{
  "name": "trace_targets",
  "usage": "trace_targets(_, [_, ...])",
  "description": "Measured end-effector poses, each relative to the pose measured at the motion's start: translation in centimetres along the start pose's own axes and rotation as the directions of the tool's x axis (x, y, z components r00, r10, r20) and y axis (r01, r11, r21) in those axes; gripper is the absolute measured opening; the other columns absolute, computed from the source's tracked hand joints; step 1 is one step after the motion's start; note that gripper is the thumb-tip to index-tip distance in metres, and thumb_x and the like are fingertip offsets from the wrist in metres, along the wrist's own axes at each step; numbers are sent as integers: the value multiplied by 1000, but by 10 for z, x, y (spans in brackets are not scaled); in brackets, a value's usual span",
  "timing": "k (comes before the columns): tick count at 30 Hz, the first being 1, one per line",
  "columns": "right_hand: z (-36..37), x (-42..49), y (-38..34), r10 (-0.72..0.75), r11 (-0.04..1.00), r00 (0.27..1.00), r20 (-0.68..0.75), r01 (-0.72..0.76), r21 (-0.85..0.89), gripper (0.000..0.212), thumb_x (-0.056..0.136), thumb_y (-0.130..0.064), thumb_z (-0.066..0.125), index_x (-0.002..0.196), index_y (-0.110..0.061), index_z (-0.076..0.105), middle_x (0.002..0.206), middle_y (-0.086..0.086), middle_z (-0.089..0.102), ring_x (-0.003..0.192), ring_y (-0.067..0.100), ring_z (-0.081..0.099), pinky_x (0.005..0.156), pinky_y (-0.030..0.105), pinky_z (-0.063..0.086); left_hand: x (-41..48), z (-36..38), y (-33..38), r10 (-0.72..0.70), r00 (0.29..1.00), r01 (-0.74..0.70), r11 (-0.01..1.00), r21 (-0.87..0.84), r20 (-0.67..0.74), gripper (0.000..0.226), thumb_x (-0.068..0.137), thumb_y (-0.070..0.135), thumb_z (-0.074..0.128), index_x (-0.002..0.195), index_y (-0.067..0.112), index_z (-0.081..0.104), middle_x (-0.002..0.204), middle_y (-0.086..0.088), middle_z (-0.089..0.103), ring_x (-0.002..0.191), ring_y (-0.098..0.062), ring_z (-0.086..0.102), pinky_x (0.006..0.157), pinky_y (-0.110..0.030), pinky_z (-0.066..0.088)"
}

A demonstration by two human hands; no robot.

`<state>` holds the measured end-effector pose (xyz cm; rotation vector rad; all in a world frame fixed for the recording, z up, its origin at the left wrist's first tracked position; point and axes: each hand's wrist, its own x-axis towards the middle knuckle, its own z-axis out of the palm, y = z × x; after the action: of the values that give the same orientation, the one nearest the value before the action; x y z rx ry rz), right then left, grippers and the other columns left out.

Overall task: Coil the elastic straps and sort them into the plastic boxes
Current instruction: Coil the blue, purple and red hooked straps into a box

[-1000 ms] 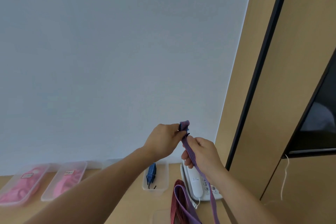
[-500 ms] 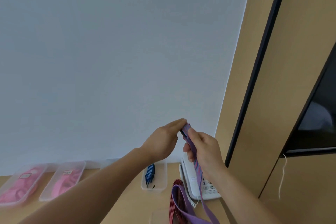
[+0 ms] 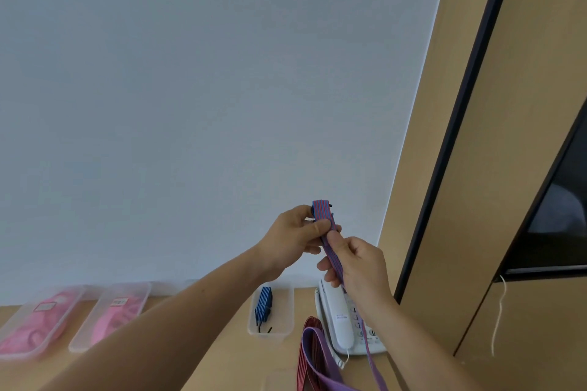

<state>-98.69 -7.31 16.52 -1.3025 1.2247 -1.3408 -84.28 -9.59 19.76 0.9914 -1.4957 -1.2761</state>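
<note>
A striped blue-and-red elastic strap (image 3: 321, 212) is held up in front of the wall. My left hand (image 3: 293, 236) grips its small wound end between thumb and fingers. My right hand (image 3: 359, 263) pinches the strap just below; its long tail (image 3: 370, 355) hangs past the phone to the table. A clear plastic box (image 3: 279, 332) below holds one coiled blue strap (image 3: 263, 303). Two clear boxes at the left, the outer one (image 3: 14, 355) and the inner one (image 3: 79, 347), hold pink straps.
A white desk phone (image 3: 341, 324) stands right of the blue-strap box. A red strap loop (image 3: 306, 355) lies beside the phone on the wooden table (image 3: 222, 365). Part of another clear box (image 3: 279, 379) shows at the bottom edge. A wooden cabinet (image 3: 444, 232) rises at the right.
My left thumb has come back over the strap's wound end, which now stands above my fingers. My right hand has slid a little lower along the strap.
</note>
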Motion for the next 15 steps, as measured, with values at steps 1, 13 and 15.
trace_targets(1, [1,0,1,15,1000,1000,-6,-15,-19,42,96,-35,59,80,2,64,62,13,70,45,19,58,42,26,44,0,-1,0,12,1000,-12,999,31,-7,19,100,19,57,117,11,60,104,0,76,82,-13,70,76,-27,52])
trace_targets(13, [-2,-3,-10,109,989,989,99,-118,88,37,100,-30,53,87,1,69,60,14,66,46,20,55,44,27,44,4,-15,-22,402,915,-318,724,613,-1,24,99,22,57,120,29,67,87,13,74,82,-4,70,78,-22,52])
trace_targets(15, [-2,-3,-14,104,986,991,90,-115,123,43,100,-35,52,91,3,69,59,14,64,44,21,53,44,27,42,1,-14,-22,501,860,-426,601,676,98,27,100,20,53,123,27,66,94,24,69,86,6,65,81,-16,50])
